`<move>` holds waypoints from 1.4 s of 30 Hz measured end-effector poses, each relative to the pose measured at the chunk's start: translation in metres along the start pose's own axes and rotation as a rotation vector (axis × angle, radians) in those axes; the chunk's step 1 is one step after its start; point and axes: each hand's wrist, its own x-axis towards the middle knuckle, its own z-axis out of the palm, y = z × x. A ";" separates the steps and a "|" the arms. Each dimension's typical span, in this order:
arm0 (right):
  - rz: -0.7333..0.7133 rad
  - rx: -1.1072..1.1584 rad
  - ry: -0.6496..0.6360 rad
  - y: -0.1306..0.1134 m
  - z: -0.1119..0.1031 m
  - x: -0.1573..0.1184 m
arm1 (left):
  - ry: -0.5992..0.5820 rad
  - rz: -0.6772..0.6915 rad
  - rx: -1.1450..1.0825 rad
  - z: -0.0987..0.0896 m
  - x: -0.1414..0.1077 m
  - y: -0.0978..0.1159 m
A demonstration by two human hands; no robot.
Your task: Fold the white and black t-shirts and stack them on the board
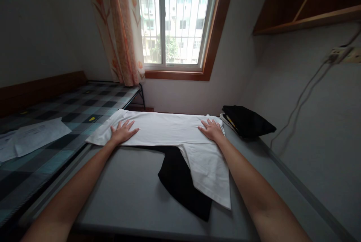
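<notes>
A white T-shirt lies folded lengthwise across the grey table, one sleeve pointing toward me at the right. Under it a black garment shows, its sleeve-like part sticking out toward the front edge. My left hand rests flat on the left part of the white T-shirt, fingers spread. Near the shirt's right end my right hand also lies flat with fingers apart. Neither hand grips the cloth. Most of the black garment is hidden beneath the white one.
A folded black item sits on the table's far right, by the wall. To the left, a bed with a checked mattress holds white papers. A curtain hangs beside the window; a cable runs down the right wall.
</notes>
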 end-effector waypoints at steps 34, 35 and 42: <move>-0.034 0.126 0.224 -0.007 0.010 -0.034 | 0.246 0.264 -0.131 0.010 -0.001 0.041; -0.053 0.147 0.259 -0.006 0.010 -0.036 | 0.271 0.318 -0.181 0.010 -0.003 0.044; -0.141 0.273 0.281 -0.002 0.011 -0.052 | 0.152 0.852 -0.568 0.002 -0.034 0.124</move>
